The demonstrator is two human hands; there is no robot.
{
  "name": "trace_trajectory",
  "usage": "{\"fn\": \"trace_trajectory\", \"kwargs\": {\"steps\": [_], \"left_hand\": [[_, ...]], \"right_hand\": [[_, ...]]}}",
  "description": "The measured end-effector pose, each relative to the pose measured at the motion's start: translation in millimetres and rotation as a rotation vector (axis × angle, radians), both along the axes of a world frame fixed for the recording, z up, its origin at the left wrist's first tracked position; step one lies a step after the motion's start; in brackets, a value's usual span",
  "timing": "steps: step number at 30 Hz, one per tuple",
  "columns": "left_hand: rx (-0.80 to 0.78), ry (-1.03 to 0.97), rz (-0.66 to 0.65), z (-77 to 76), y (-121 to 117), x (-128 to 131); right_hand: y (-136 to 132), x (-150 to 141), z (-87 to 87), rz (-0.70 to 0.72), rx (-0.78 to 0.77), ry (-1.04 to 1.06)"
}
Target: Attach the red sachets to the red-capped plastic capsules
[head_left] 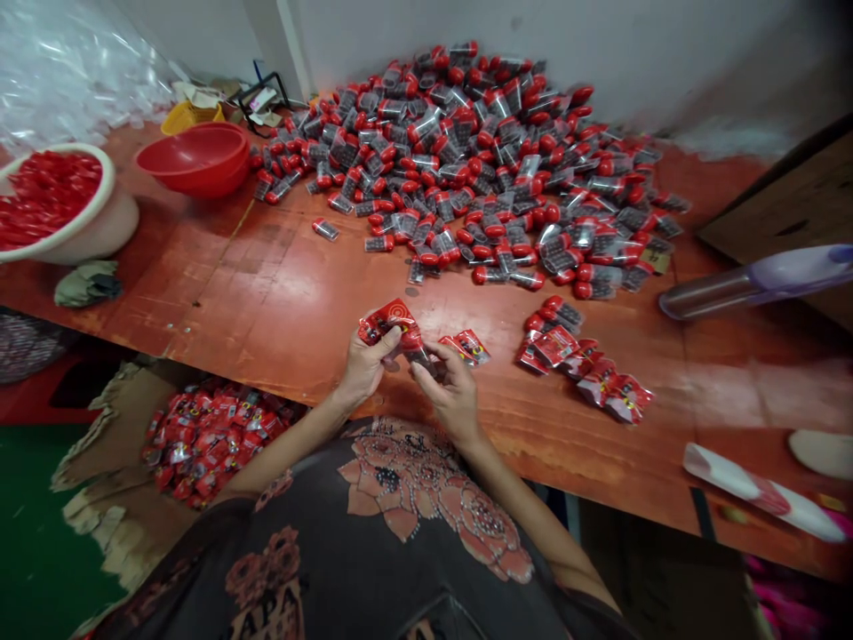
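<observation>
My left hand [365, 364] pinches a shiny red printed packet [398, 316], thumb across its front. Close beside it, my right hand [453, 391] has its fingers closed on a small clear tube with dark contents [421, 356], at the packet's lower right side. Whether the tube's end is inside the packet I cannot tell. Just past my right fingers lie flat red packets [472, 347] on the red-brown table [267, 329]. Farther right is a small group of red packets [600, 378] with red-capped tubes [561, 311] behind them.
A big heap of red-capped clear tubes [459, 151] fills the table's back. To the left stand a red bowl [193, 160] and a white tub [113, 218] of red pieces. Below the edge, a torn carton [107, 462] holds many red packets. A purple-and-clear bottle [753, 280] lies right.
</observation>
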State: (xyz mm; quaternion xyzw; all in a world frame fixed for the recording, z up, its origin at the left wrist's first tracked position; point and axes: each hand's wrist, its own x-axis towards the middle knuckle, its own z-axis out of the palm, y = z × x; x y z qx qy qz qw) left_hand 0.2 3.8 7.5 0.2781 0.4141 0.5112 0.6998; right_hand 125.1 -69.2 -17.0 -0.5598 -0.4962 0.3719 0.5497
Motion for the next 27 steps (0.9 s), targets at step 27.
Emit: {"fn": "trace_trajectory", "kwargs": {"steps": [27], "left_hand": [[-0.042, 0.156, -0.189, -0.2, 0, 2]], "right_hand": [[3, 2, -2.1, 0.026, -0.153, 0.227]]}}
